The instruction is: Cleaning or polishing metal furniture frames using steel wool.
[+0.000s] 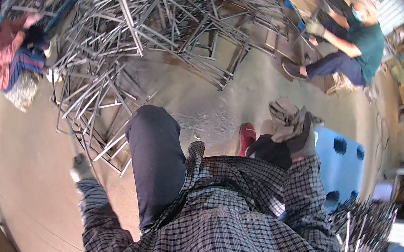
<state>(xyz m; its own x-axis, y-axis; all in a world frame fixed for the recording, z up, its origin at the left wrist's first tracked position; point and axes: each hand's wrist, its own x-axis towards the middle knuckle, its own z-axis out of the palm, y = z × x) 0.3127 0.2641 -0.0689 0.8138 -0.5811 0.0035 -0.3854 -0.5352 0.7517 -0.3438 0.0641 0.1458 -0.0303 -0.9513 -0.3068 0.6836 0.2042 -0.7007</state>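
My left hand [80, 168], in a pale glove with dark patches, is low at the left side of the pile. It looks closed on the near end of a thin grey metal bar frame [73, 138]; the fingers are small and partly blurred. On the right, beside my knee, my right hand [307, 143] wears a greyish glove. Bunched at that hand is a crumpled grey-brown cloth [288, 119], which it grips. The cloth hides most of those fingers.
A large tangled heap of metal bar frames [163, 24] fills the far side. A blue board with dark holes [341, 158] and a stack of metal pieces [360, 225] are at my right. Seated co-workers are at far left [11, 54] and far right [354, 42].
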